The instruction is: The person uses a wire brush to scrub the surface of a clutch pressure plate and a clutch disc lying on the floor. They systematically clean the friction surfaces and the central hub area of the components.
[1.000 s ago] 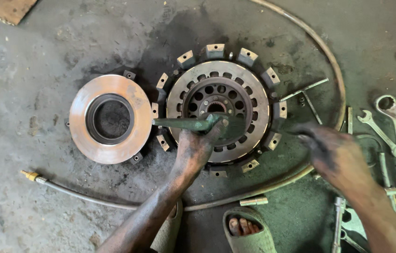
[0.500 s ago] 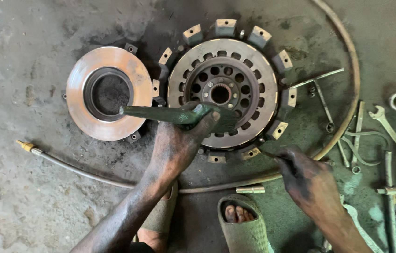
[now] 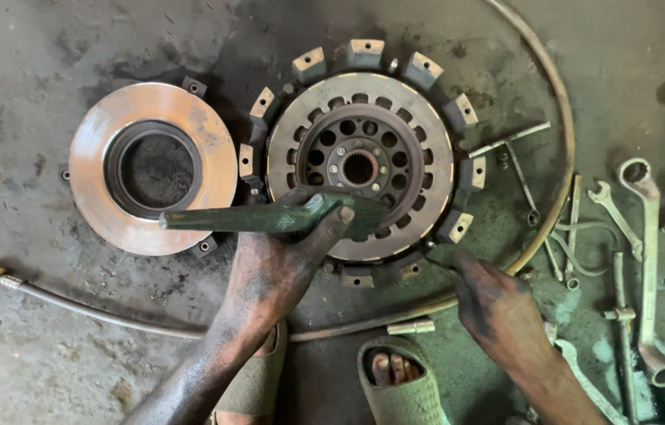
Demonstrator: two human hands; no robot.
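While the left hand (image 3: pixel 273 271) grips a green bar (image 3: pixel 269 218) lying across the clutch disc (image 3: pixel 360 165), the right hand (image 3: pixel 497 303) rests fingers-down at the disc's lower right edge, holding nothing. Brake rotor (image 3: pixel 151 167) lies left of disc, wrenches (image 3: pixel 639 236) right. Best: firm grip, bar seated flat, fingers clear.

Two hands (image 3: pixel 269 271), one clutch assembly (image 3: pixel 360 165), one pressure plate (image 3: pixel 151 167), several spanners (image 3: pixel 647 260).
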